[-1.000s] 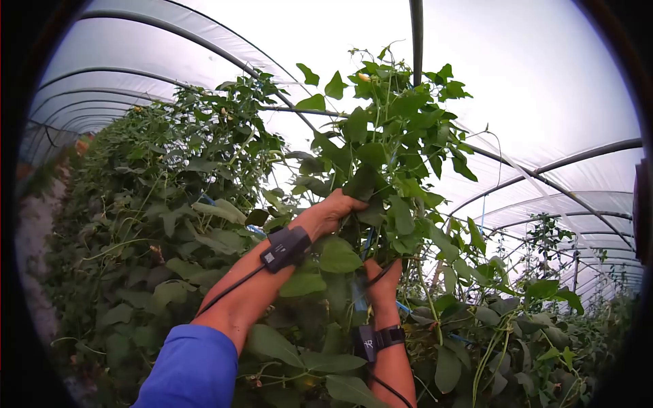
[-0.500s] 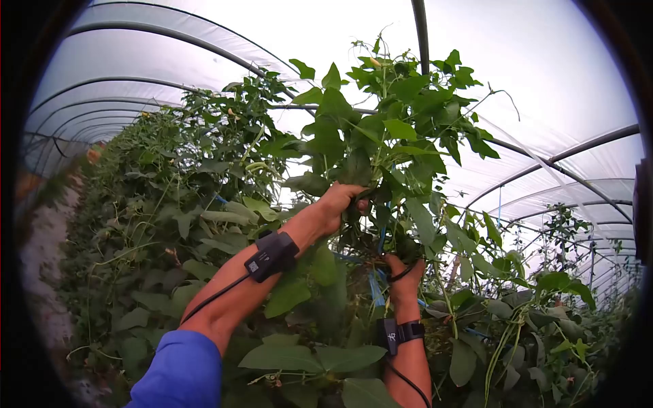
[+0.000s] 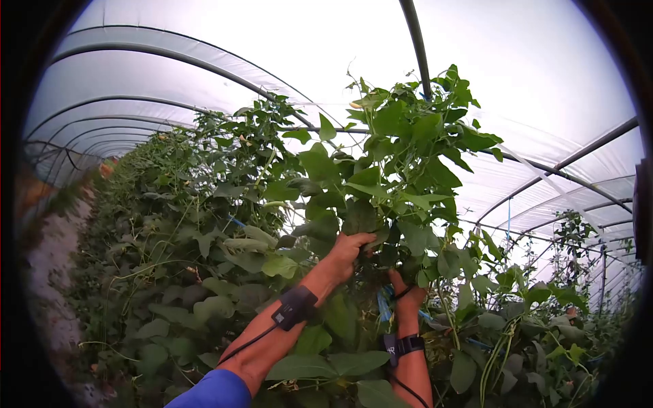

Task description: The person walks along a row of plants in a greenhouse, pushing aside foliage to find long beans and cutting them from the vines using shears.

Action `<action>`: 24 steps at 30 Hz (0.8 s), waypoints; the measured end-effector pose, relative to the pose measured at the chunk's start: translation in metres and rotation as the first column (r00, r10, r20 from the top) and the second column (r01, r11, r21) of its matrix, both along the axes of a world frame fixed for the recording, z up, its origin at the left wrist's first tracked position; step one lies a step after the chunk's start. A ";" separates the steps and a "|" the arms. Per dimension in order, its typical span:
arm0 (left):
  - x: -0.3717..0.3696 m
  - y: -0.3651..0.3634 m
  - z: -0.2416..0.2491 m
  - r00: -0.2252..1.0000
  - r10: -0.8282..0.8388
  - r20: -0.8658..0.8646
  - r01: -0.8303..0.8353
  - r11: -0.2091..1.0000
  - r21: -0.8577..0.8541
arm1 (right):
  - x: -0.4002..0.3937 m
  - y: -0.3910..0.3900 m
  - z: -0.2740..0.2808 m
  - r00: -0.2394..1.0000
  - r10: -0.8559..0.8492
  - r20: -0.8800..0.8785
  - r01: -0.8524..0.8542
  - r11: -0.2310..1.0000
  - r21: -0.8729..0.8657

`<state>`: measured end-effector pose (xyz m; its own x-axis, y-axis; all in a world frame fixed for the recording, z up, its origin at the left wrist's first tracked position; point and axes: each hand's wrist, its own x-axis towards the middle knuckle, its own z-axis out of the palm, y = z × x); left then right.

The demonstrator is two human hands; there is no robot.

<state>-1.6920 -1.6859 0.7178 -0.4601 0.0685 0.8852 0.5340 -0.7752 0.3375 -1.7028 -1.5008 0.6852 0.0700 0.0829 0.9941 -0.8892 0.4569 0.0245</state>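
My left hand [image 3: 350, 249] is raised into a tall bean vine [image 3: 401, 156] and is closed around a bunch of its stems and leaves. My right hand [image 3: 408, 298] sits just below and to the right, gripping the same tangle of stems next to a blue string [image 3: 383, 306]. Each wrist carries a black sensor band [image 3: 294, 307] with a cable running down the forearm. Leaves hide most of both hands' fingers.
A dense row of climbing bean plants [image 3: 183, 231] runs away on the left beside a bare soil path [image 3: 51, 272]. Curved greenhouse hoops [image 3: 418, 41] and clear plastic film arch overhead. More vines [image 3: 564, 299] stand at the right.
Both hands have come lower in the view and the vine top has been pulled down and bunched together. The view has tilted upward, showing more roof.
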 end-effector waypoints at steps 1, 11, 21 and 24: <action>-0.003 0.000 -0.002 0.999 -0.015 -0.046 0.014 1.000 -0.014 | 0.007 -0.006 -0.003 0.999 -0.013 -0.047 0.011 0.999 -0.030; -0.006 0.011 -0.016 0.980 -0.194 0.037 0.194 0.981 0.003 | 0.067 -0.021 -0.028 0.991 0.034 -0.126 -0.042 0.997 -0.059; 0.005 0.014 -0.031 0.974 -0.223 0.044 0.224 0.975 -0.013 | 0.211 -0.043 -0.025 0.944 -0.326 0.049 0.329 0.940 -0.092; 0.005 0.017 -0.032 0.964 -0.262 0.032 0.263 0.964 -0.023 | 0.204 -0.054 0.012 0.993 0.112 0.044 -0.110 0.993 -0.054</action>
